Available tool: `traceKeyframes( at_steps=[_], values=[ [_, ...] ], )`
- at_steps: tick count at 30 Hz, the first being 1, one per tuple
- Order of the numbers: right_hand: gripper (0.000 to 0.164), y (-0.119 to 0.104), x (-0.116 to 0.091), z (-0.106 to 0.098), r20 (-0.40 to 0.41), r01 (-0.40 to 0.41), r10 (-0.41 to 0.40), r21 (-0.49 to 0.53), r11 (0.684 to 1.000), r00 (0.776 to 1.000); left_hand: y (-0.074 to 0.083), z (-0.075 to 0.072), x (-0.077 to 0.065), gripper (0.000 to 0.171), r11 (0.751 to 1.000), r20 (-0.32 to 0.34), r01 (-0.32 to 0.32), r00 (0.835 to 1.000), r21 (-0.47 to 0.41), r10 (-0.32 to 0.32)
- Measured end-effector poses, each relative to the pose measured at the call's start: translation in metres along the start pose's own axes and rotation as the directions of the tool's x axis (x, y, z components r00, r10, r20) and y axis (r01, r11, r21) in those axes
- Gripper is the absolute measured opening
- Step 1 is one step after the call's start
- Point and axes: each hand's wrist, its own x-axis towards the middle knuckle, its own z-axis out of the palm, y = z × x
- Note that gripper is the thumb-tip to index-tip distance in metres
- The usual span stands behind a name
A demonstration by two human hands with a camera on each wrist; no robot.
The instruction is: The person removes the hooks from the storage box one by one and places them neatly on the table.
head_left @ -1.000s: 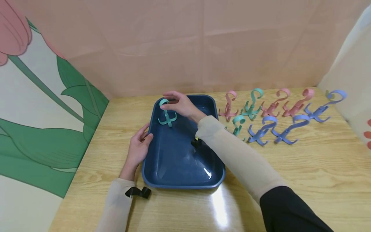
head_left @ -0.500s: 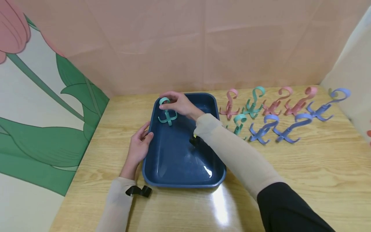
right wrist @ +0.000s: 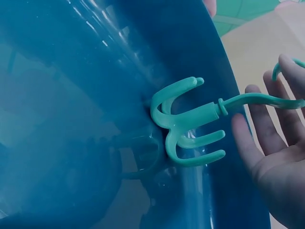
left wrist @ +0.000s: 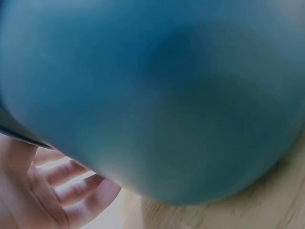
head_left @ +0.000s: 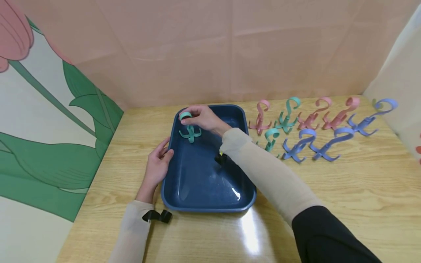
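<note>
My right hand (head_left: 204, 118) pinches the curved top of a green four-pronged hanging hook (head_left: 190, 136) in the far left corner of the dark blue tray (head_left: 200, 175). In the right wrist view the hook (right wrist: 193, 121) has its prongs down at the tray bottom, and its stem runs up between the thumb and the fingers. My thumb covers part of the stem in the head view. Against the tray's left side rests my left hand (head_left: 157, 166), thumb near the rim; in the left wrist view its fingers (left wrist: 71, 174) lie loosely by the outer wall.
Right of the tray, several similar hooks stand on the wooden table (head_left: 361, 190): pink hooks (head_left: 260, 120), green hooks (head_left: 286, 120) and blue hooks (head_left: 297, 146). A pink sheet (head_left: 230, 54) hangs behind; a flower-patterned panel (head_left: 42, 146) borders the left.
The green hook's top has tilted or turned slightly and sits lower in my right fingers, with more stem hidden. The left hand stays in place.
</note>
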Motion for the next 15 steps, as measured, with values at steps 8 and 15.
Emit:
traceKeyframes(
  at_steps=[8, 15],
  values=[
    [0.025, 0.0014, -0.0013, 0.0007, -0.028, -0.023, 0.024, 0.015, 1.000, 0.999, 0.0021, -0.0002, -0.0013, 0.049, 1.000, 0.009, 0.005, 1.000, 0.001, -0.005],
    [0.025, -0.0012, -0.0033, 0.0037, -0.038, -0.031, 0.032, 0.016, 0.999, 0.999, -0.0010, 0.0002, 0.0004, 0.048, 1.000, -0.003, 0.000, 1.000, 0.022, 0.000]
  ],
)
